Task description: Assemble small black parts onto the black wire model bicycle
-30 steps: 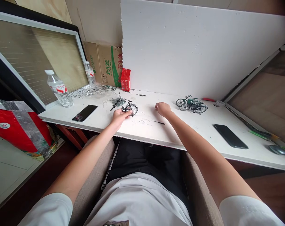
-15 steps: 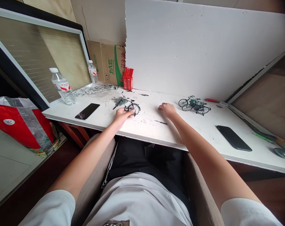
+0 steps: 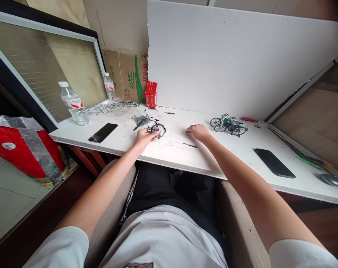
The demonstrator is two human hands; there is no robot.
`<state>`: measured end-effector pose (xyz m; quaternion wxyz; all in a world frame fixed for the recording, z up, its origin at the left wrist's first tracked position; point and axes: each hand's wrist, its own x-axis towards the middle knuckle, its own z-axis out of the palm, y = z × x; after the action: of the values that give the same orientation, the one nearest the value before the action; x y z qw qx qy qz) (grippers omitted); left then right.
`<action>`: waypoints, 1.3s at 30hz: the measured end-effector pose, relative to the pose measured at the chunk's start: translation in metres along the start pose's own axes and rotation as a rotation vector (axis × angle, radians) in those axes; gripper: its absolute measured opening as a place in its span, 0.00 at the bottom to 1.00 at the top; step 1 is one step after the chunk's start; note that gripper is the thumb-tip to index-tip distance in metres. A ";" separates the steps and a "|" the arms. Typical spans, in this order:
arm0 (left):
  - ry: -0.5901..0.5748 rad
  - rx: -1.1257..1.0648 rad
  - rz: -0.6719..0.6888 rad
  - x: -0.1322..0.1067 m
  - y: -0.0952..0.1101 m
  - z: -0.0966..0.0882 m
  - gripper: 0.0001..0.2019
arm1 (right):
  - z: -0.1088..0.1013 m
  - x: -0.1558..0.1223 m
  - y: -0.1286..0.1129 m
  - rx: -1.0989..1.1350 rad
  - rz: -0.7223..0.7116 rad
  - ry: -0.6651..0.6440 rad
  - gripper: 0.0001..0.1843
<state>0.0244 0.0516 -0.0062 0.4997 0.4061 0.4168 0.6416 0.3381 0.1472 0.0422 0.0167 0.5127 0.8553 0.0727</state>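
My left hand (image 3: 144,138) is closed on a small black model bicycle (image 3: 157,128), thumb and fingers at its rear wheel. The bicycle stands tilted just above the table's surface, its front wheel pointing to the left. My right hand (image 3: 199,132) rests on the white table (image 3: 169,160), fingers curled downward; whatever is between its fingertips, if anything, is too small or hidden to make out. A thin black tool (image 3: 190,144) lies just in front of that hand. To its right stand finished-looking model bicycles, a green one (image 3: 219,120) and a black one (image 3: 236,129), close together.
Left of my hands lie a phone (image 3: 103,133), water bottles (image 3: 74,106) and thin black part frames (image 3: 115,107). A red box (image 3: 151,95) and a cardboard carton (image 3: 128,76) stand behind. Another phone (image 3: 273,163) and a mouse (image 3: 331,180) lie at right.
The view has shifted slightly. My right hand stays curled at about the same spot, and my left hand still holds the bicycle; nothing else has visibly moved.
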 end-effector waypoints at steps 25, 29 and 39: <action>-0.034 0.092 0.007 -0.003 0.002 0.003 0.31 | 0.012 -0.062 -0.028 0.665 -0.031 0.144 0.07; -0.039 0.115 0.008 -0.003 0.000 0.003 0.30 | 0.015 -0.065 -0.039 0.498 0.031 0.188 0.09; -0.049 0.138 0.021 0.000 -0.004 0.000 0.29 | 0.021 -0.067 -0.038 0.486 0.046 0.233 0.08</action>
<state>0.0259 0.0521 -0.0099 0.4739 0.4594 0.4434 0.6065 0.3388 0.0727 0.0130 -0.2071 0.5091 0.8320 -0.0756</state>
